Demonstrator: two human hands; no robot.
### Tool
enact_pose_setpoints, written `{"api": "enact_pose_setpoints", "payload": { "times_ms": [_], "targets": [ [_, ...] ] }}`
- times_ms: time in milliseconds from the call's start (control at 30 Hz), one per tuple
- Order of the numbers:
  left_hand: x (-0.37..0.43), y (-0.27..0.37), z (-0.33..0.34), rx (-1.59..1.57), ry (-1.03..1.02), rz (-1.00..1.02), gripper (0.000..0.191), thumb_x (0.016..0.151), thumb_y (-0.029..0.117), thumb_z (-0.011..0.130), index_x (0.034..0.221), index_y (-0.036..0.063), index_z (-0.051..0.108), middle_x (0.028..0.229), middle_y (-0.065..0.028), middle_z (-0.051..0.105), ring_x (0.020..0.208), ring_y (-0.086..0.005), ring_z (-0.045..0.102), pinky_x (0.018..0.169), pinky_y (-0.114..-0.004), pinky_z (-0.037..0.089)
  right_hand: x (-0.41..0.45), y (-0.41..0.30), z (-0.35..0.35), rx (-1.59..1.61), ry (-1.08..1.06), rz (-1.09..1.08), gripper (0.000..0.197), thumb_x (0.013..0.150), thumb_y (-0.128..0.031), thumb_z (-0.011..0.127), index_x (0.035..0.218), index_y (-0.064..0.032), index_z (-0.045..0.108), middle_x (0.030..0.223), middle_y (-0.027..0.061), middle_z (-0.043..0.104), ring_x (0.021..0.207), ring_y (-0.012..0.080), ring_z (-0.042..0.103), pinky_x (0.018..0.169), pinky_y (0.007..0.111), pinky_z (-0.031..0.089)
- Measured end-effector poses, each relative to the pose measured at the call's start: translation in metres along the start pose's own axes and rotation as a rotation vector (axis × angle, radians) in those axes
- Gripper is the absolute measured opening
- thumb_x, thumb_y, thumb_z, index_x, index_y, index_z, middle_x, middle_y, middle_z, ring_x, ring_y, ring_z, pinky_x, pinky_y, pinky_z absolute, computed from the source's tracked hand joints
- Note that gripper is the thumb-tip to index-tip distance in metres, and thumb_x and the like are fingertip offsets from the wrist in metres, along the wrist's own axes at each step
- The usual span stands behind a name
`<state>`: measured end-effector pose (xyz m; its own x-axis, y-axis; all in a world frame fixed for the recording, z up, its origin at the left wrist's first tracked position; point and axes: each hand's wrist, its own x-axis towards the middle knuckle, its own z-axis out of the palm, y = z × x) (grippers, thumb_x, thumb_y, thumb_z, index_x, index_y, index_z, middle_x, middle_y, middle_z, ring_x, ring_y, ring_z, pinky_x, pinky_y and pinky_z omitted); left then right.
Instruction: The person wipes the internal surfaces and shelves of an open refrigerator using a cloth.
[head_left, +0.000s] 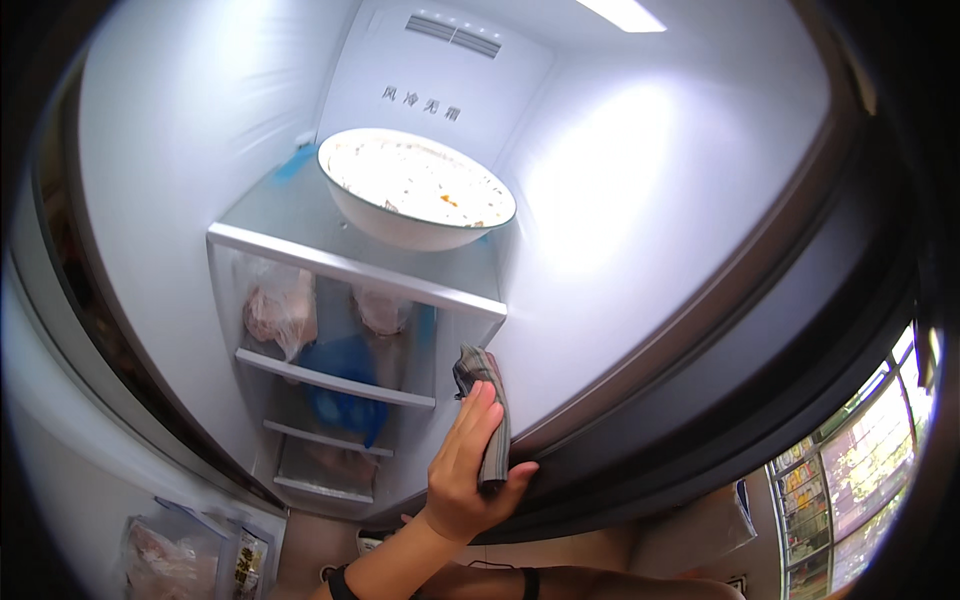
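My left hand (469, 461) presses a folded striped cloth (496, 442) flat against the right inner wall (600, 247) of an upright refrigerator compartment, near its front edge. The fingers lie over the cloth and point up, with the thumb spread to the right. Low in the view, my right hand (472, 581) is mostly hidden behind my left forearm; whether it holds anything does not show. Above and left of the cloth is the top glass shelf (277, 202). On it stands a large white bowl (412, 225) of pale, overexposed food.
Lower shelves hold bagged food (281, 311) and a blue plastic bag (341, 382). An open door (75, 442) at left carries a bin with packages (172, 559). The dark door edge (750, 352) curves along the right. A barred window (855, 465) is beyond.
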<state>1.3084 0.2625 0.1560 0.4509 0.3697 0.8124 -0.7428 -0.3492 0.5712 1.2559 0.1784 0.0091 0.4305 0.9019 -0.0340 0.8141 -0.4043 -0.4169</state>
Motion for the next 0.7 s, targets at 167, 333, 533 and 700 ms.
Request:
{"api": "enact_pose_setpoints", "payload": {
  "times_ms": [167,333,533,700],
  "targets": [
    [-0.039,-0.027,-0.001,0.003,0.002,-0.159,0.045,0.09,0.016,0.066,0.126,-0.0067,0.053,0.132,-0.0308,0.055,0.125,-0.0471,0.053,0.106,-0.047,0.043,0.02,0.02,0.03,0.05,-0.167,0.109,0.019,0.086,-0.024,0.063,0.092,-0.0067,0.062,0.092,0.0133,0.061,0.09,0.0309,0.056,0.087,0.039,0.042],
    [-0.073,-0.05,-0.006,0.005,-0.001,-0.262,0.043,0.095,0.021,0.059,0.128,-0.0056,0.052,0.134,-0.0286,0.054,0.127,-0.0456,0.052,0.107,-0.046,0.042,0.033,0.036,0.054,0.108,-0.244,0.171,0.021,0.087,-0.025,0.062,0.097,-0.0069,0.061,0.097,0.0141,0.061,0.094,0.0317,0.056,0.089,0.04,0.042],
    [-0.135,-0.078,-0.015,0.057,-0.029,-0.368,0.048,0.098,0.03,0.055,0.131,-0.0053,0.049,0.136,-0.029,0.052,0.128,-0.046,0.05,0.108,-0.047,0.041,0.026,0.042,0.067,0.197,-0.283,0.211,0.024,0.087,-0.026,0.061,0.103,-0.0072,0.061,0.102,0.0152,0.061,0.099,0.0326,0.056,0.091,0.041,0.043],
    [-0.176,-0.096,-0.025,0.133,-0.094,-0.405,0.054,0.099,0.035,0.053,0.135,-0.0046,0.044,0.138,-0.0304,0.049,0.129,-0.0473,0.048,0.108,-0.047,0.041,0.021,0.042,0.076,0.232,-0.304,0.246,0.028,0.088,-0.027,0.06,0.108,-0.0074,0.06,0.107,0.016,0.061,0.103,0.0334,0.056,0.093,0.041,0.043]
  ]
}}
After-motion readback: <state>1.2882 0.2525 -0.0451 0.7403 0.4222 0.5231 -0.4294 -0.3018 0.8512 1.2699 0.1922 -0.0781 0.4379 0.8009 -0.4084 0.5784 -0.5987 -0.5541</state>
